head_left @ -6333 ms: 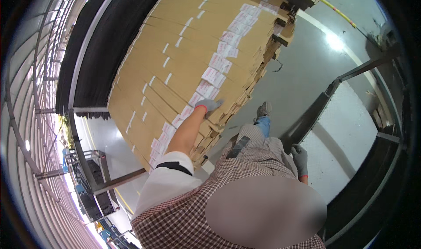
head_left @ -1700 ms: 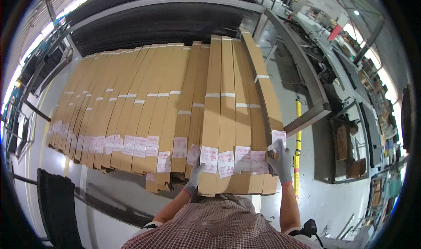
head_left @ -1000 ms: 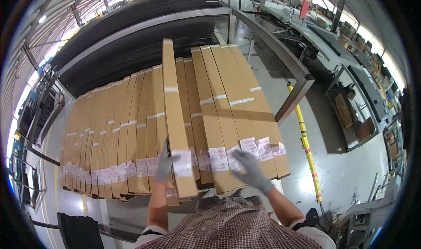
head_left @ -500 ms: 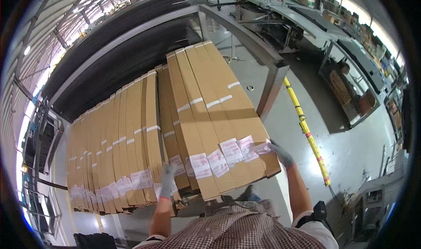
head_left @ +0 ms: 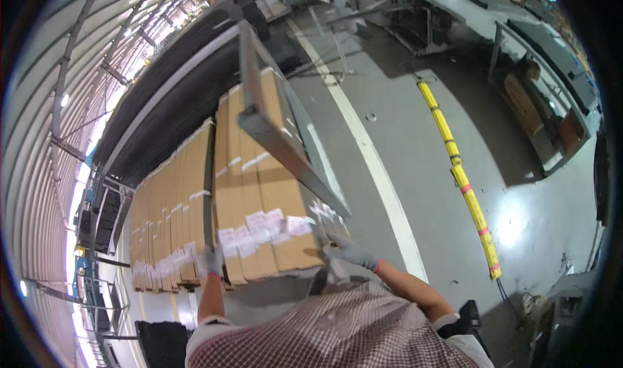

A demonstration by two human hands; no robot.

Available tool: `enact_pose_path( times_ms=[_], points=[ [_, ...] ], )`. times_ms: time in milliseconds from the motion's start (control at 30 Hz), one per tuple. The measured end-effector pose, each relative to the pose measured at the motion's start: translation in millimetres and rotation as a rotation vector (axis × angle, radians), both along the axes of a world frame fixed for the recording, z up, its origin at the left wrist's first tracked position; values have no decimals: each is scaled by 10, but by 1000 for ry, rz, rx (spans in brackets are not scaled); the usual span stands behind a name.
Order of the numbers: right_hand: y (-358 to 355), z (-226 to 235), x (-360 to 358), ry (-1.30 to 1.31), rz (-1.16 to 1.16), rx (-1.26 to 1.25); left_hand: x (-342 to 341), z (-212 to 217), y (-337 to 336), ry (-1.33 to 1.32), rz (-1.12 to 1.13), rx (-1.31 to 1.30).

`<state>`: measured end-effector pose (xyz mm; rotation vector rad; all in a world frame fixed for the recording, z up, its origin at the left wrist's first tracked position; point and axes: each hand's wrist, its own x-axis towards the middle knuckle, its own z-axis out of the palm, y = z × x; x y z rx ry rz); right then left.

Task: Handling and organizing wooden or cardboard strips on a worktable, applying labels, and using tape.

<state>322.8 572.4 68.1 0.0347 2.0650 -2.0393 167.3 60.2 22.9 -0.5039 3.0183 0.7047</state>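
A stack of long flat cardboard pieces (head_left: 263, 189) with white bands and printed white labels lies before me, inside a metal frame. My left hand (head_left: 213, 263), in a grey glove with a red cuff, is at the near left corner of this stack, by the dark gap; its fingers are blurred. At the near right side, my gloved right hand (head_left: 354, 254) reaches toward the stack's edge with fingers stretched out and nothing visible in it. Left of the gap stands a row of similar cardboard bundles (head_left: 172, 219).
A metal frame bar (head_left: 285, 151) slants over the stack's right side. Black material (head_left: 169, 112) lies behind the cardboard. A yellow-wrapped cable (head_left: 462, 180) runs along the floor at the right, near a metal cart (head_left: 548, 157).
My view has turned, so the stack and frame appear farther left. My right hand has come off the label at the right edge and is now lower beside the stack.
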Motion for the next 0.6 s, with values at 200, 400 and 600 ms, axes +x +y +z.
enact_pose_path(
  times_ms=[200,400,600],
  points=[
    [2298,-91,1094,-274,71,39,1203,-762,1407,-202,-43,106],
    [4709,806,1566,-285,-459,7,1900,-1215,6876,-729,-1149,274],
    [6679,578,2214,-101,-621,228,-19,-2395,7889,-675,-1609,-260]
  ],
)
